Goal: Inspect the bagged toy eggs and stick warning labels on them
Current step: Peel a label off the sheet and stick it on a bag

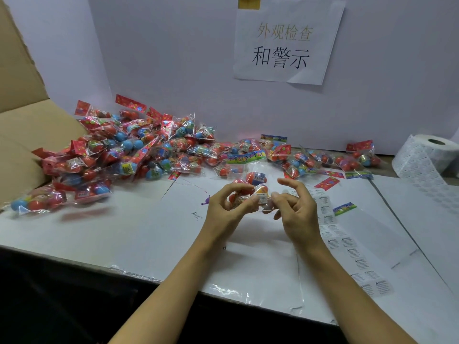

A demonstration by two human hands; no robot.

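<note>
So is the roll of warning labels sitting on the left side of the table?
No, the label roll sits at the far right, opposite the cardboard box.

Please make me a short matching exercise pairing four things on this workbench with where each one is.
Things:
1. label roll
2. paper sign
3. cardboard box
4. bag of toy eggs

Places:
A. far left of the table
B. held between the left hand and the right hand
C. far right of the table
D. taped to the back wall

Pairs: 1-C, 2-D, 3-A, 4-B
</note>
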